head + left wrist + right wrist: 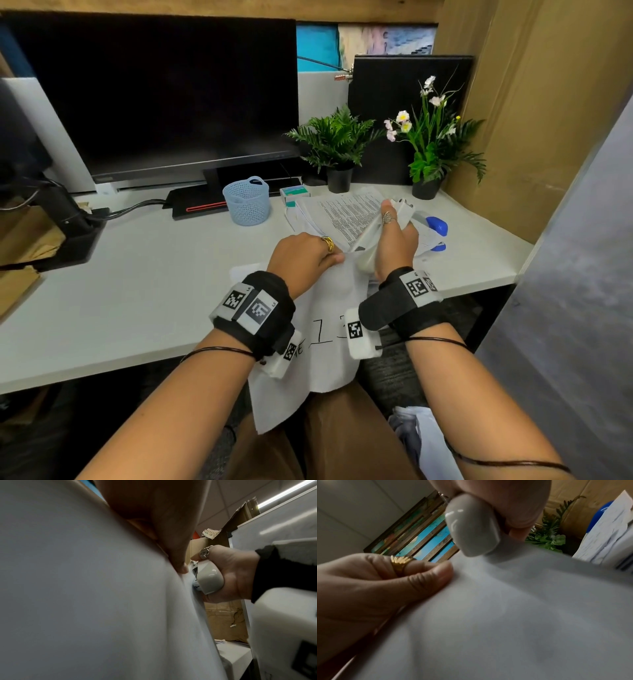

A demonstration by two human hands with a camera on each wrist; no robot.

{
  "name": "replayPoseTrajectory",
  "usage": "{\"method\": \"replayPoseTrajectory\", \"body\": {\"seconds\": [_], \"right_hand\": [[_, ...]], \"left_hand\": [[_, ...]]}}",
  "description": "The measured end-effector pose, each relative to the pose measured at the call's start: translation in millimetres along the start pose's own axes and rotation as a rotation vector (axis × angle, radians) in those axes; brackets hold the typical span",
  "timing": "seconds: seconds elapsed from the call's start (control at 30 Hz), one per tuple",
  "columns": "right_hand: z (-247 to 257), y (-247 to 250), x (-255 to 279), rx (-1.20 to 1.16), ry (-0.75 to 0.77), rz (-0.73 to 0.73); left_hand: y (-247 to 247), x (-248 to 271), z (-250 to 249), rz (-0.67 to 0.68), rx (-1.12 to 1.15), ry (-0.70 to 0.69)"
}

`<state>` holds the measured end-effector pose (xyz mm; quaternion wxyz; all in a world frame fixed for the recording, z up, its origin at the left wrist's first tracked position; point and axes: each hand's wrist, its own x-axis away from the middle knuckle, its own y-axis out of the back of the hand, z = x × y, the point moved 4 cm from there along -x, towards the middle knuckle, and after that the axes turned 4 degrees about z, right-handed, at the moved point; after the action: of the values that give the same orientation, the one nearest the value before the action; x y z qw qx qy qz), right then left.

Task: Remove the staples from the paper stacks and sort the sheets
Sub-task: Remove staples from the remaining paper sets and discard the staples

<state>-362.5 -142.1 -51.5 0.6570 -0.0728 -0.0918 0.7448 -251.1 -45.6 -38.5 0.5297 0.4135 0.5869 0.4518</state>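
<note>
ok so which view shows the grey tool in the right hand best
The left wrist view: the rounded grey plastic stapler-like tool sits side-on in the right hand, its front end at the white paper stack. The right wrist view shows only its glossy rear end, blurred. The head view shows it mostly hidden by the hands.

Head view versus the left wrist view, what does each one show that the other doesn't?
Only the head view shows the desk, the blue basket, the printed sheets and the blue stapler behind the hands. Only the left wrist view shows the rounded rear end of the grey staple remover in the right hand, plus the ceiling light. Both show the left hand pinching the white paper stack at the corner that the remover meets.
</note>
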Motion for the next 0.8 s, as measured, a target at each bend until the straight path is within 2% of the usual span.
{"method": "replayPoseTrajectory", "body": {"seconds": [0.2, 0.4, 0.8], "right_hand": [[-6, 0, 1, -0.061, -0.042, -0.037], [-5, 5, 0, -0.172, -0.139, -0.066], [6, 5, 1, -0.177, -0.088, -0.107]], "left_hand": [[2, 4, -4, -0.027, 0.057, -0.005], [-1, 6, -1, 0.01, 0.048, 0.038], [6, 8, -9, 0.062, -0.108, 0.011]]}}
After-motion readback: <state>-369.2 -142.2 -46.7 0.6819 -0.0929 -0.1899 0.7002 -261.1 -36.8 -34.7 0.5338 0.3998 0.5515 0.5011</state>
